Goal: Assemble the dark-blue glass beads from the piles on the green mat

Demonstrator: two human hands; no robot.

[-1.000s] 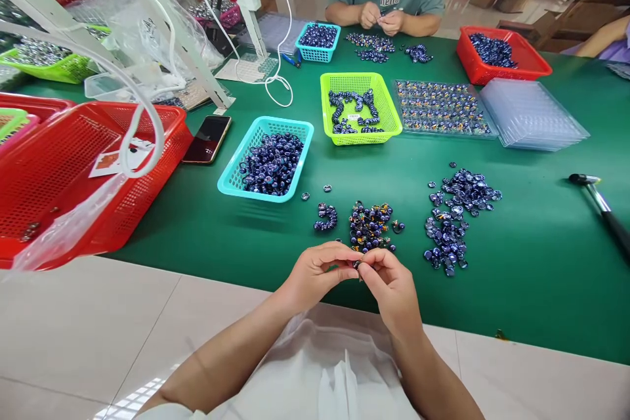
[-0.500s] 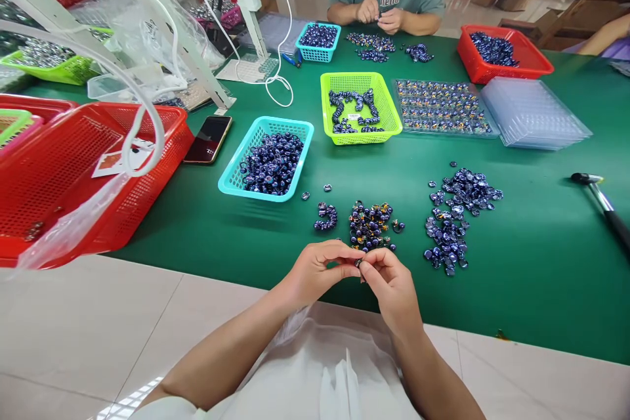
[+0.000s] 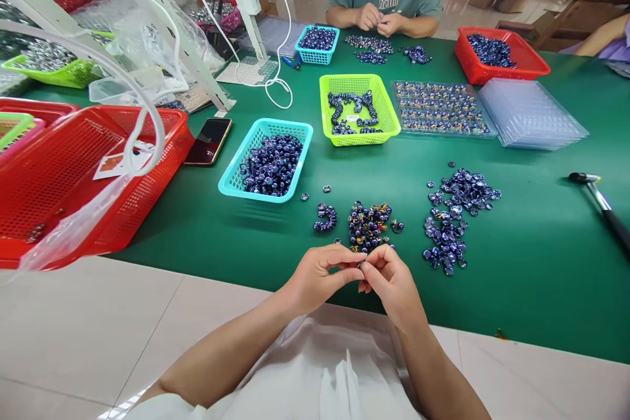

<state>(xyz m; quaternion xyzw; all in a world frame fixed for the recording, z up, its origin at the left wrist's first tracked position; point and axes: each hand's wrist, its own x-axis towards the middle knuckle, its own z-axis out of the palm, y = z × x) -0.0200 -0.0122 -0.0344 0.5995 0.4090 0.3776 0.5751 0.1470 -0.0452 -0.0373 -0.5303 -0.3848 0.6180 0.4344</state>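
Observation:
My left hand and my right hand meet at the near edge of the green table, fingertips pinched together on a small dark bead-like piece that is mostly hidden. Just beyond the fingers lies a pile of dark blue and multicoloured pieces. A small curved cluster sits to its left. A larger scatter of shiny blue pieces lies to the right.
A teal basket of blue pieces, a green basket, a filled clear tray and stacked empty trays lie beyond. Red baskets and a phone are left, a hammer right. A person's hands work opposite.
Both hands stay pinched together and have shifted very slightly away from me; the view has moved a little. Nothing on the table has moved.

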